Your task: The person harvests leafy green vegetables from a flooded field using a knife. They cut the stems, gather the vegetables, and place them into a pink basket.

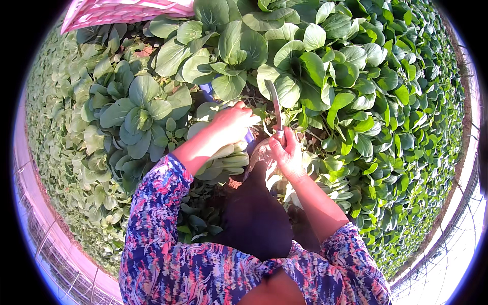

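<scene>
My left hand has its fingers closed at the pale base of a pak choi plant, and most of that plant is hidden by the hand. A small knife with a narrow, slightly curved blade is gripped in my right hand, blade pointing away from me. Beneath my left wrist lie pak choi heads with their pale stalks showing. Standing pak choi with broad green leaves grows just beyond both hands.
A pink woven plastic basket stands at the far left. More pak choi heads lie right of my right forearm. Dense leafy rows spread to both sides. Blue material shows between leaves. A pale path borders the field.
</scene>
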The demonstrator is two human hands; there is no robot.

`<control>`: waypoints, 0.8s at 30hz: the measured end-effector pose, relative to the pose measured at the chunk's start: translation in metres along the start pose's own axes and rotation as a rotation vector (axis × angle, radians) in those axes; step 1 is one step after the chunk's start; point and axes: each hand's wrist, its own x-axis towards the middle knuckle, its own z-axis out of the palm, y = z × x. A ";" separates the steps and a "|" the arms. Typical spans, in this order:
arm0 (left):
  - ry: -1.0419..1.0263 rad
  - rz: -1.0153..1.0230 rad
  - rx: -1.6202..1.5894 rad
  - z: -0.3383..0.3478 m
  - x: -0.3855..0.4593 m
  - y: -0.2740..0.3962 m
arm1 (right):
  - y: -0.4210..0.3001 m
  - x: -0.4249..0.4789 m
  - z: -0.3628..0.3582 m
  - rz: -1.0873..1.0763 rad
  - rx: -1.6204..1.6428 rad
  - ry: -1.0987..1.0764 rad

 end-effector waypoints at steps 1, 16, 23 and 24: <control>-0.124 -0.107 0.185 -0.012 0.016 0.001 | 0.010 0.000 -0.006 0.117 -0.030 -0.014; 0.174 -0.544 0.168 -0.016 0.082 -0.063 | 0.047 0.105 0.050 -0.094 -0.396 0.198; 0.434 -0.458 0.163 0.021 0.070 -0.087 | 0.044 0.122 0.049 0.398 0.268 -0.090; 0.486 -0.445 0.089 0.025 0.073 -0.086 | 0.046 0.123 0.046 0.424 0.269 -0.083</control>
